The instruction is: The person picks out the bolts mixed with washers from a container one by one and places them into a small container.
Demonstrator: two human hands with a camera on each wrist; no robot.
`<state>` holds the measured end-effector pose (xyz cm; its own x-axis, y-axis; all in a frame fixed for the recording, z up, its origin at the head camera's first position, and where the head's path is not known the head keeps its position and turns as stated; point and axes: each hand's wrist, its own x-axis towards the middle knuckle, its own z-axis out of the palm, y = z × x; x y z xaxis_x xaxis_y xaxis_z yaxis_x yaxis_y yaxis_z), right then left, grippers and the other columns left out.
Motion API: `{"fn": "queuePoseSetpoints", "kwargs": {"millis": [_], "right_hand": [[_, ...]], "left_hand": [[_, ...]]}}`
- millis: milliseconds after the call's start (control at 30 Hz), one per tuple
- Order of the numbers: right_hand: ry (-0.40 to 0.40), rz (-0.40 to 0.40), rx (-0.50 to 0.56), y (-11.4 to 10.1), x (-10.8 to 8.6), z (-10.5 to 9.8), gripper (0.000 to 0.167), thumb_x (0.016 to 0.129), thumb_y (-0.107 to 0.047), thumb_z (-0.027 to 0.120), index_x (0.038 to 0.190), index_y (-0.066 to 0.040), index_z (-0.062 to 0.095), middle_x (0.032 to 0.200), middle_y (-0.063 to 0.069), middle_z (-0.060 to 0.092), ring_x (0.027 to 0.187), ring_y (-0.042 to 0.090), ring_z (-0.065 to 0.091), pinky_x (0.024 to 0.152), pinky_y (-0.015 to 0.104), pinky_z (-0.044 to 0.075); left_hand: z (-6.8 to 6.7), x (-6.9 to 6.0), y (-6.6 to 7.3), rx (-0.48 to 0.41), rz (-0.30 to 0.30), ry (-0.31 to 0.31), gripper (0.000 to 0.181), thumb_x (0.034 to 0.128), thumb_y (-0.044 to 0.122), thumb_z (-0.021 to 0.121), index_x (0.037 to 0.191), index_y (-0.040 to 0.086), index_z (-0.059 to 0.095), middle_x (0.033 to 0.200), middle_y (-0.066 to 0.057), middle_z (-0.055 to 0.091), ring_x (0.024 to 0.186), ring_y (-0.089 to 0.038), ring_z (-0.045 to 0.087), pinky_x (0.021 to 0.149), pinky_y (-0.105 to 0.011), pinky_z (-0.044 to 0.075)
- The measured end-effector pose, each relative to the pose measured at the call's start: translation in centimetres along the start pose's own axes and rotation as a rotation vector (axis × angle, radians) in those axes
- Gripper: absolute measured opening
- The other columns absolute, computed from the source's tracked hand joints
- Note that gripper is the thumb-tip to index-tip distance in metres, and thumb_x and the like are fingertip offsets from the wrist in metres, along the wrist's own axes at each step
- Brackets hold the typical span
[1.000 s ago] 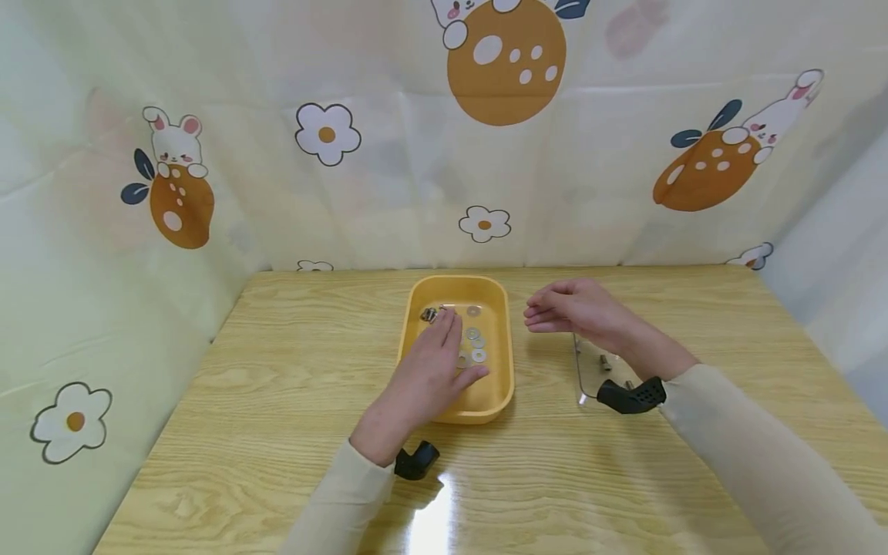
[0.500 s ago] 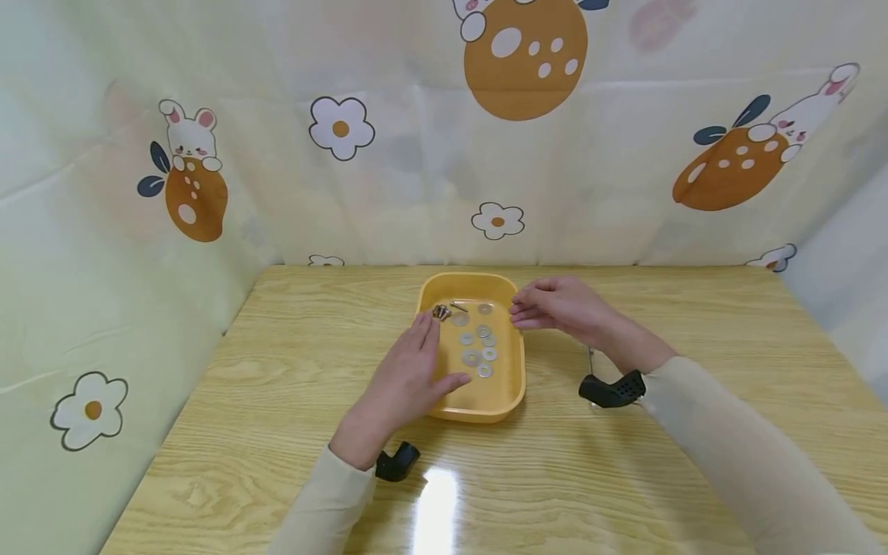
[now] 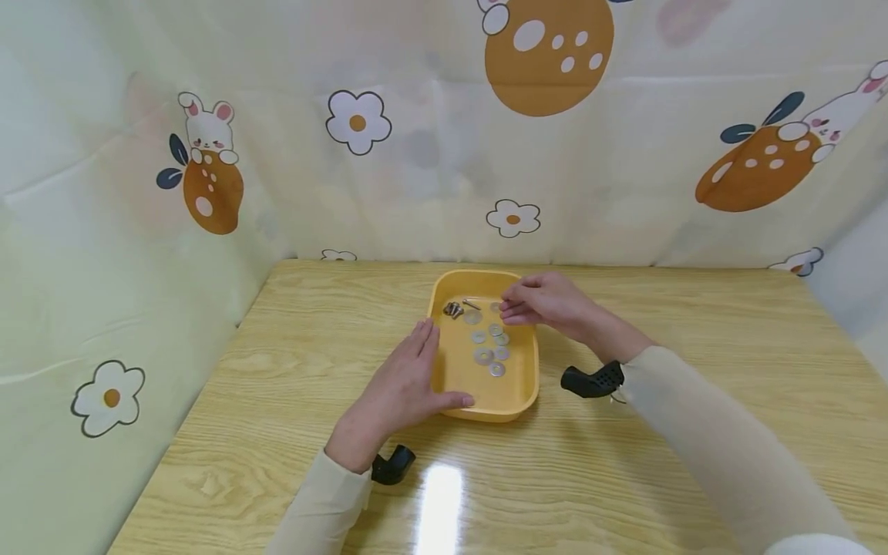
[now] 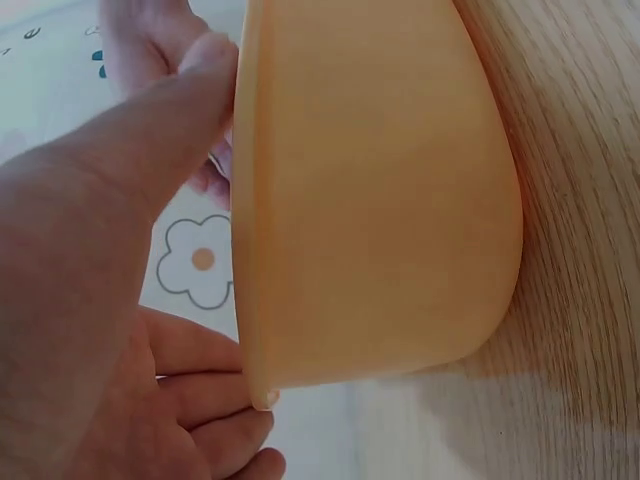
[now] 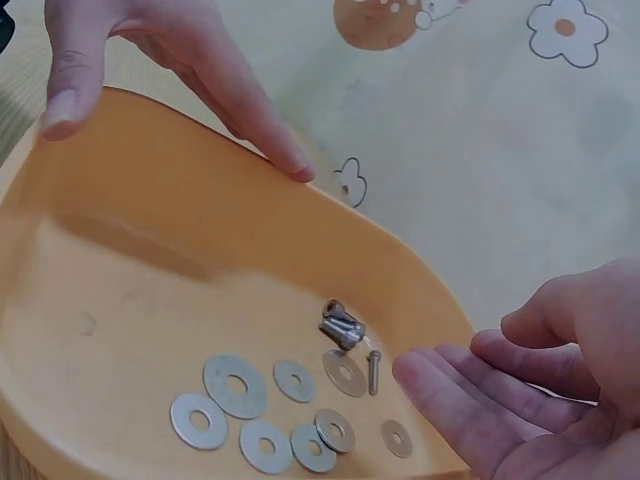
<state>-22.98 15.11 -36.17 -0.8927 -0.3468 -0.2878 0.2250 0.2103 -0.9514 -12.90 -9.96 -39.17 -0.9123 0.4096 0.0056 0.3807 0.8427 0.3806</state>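
Note:
An orange-yellow tray (image 3: 513, 393) stands on the table, holding several flat washers (image 3: 483, 355), a small cluster of screws (image 3: 453, 310) and a single screw (image 3: 471, 304) near its far end. My left hand (image 3: 395, 381) touches the tray's left rim with straight fingers, its thumb over the near edge; the left wrist view shows these fingers (image 4: 210, 400) at the rim. Over the far right rim is my right hand (image 3: 551, 304), loosely bent. In the right wrist view, this hand (image 5: 560, 370) has relaxed fingers above the washers, with nothing visible in them.
A wood-grain table (image 3: 277, 370) extends around the tray. Behind it hangs a patterned curtain (image 3: 416, 185). A small edge of a clear object (image 3: 617, 397) shows beneath the right wrist, mostly hidden.
My left hand has drawn back from over the tray's inside to its left rim. My right hand has come left, from beside the tray to over its right rim. The head view has shifted.

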Motion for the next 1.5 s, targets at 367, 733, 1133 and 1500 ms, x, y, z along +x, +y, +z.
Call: {"fn": "queuePoseSetpoints", "kwargs": {"millis": [367,733,1133,1500], "right_hand": [[0.019,0.029,-0.033,0.0,1.8,1.2,0.033,0.103,-0.007,0.047,0.123,0.018,0.051,0.099,0.014,0.065,0.083,0.014,0.070,0.094,0.039,0.056],[0.036,0.061,-0.062,0.4,3.5,2.4,0.037,0.103,-0.009,0.049,0.128,0.018,0.049,0.108,0.020,0.064,0.092,0.021,0.070,0.099,0.043,0.053],[0.045,0.049,-0.022,1.6,5.3,4.0,0.040,0.102,-0.006,0.048,0.131,0.020,0.048,0.113,0.026,0.064,0.096,0.025,0.069,0.100,0.039,0.054],[0.019,0.026,-0.106,1.8,5.6,5.1,0.047,0.097,-0.004,0.047,0.140,0.015,0.044,0.134,0.033,0.054,0.124,0.040,0.058,0.108,0.045,0.046]], "left_hand": [[0.4,-0.2,-0.4,-0.041,-0.004,0.008,0.127,0.0727,0.070,0.073,0.158,-0.001,0.011,0.165,-0.021,0.013,0.154,-0.030,0.014,0.124,-0.041,0.022],[0.6,-0.2,-0.5,-0.073,-0.019,-0.008,0.127,0.0749,0.070,0.072,0.158,0.001,0.007,0.167,-0.018,0.007,0.155,-0.028,0.009,0.125,-0.040,0.020],[0.6,0.0,-0.5,-0.087,-0.044,-0.030,0.127,0.0744,0.071,0.071,0.159,0.003,0.005,0.167,-0.015,0.004,0.155,-0.024,0.006,0.125,-0.038,0.017],[0.4,0.0,-0.4,-0.090,-0.049,-0.049,0.127,0.0749,0.071,0.071,0.159,0.003,0.004,0.168,-0.014,0.003,0.155,-0.023,0.005,0.126,-0.038,0.018]]}}
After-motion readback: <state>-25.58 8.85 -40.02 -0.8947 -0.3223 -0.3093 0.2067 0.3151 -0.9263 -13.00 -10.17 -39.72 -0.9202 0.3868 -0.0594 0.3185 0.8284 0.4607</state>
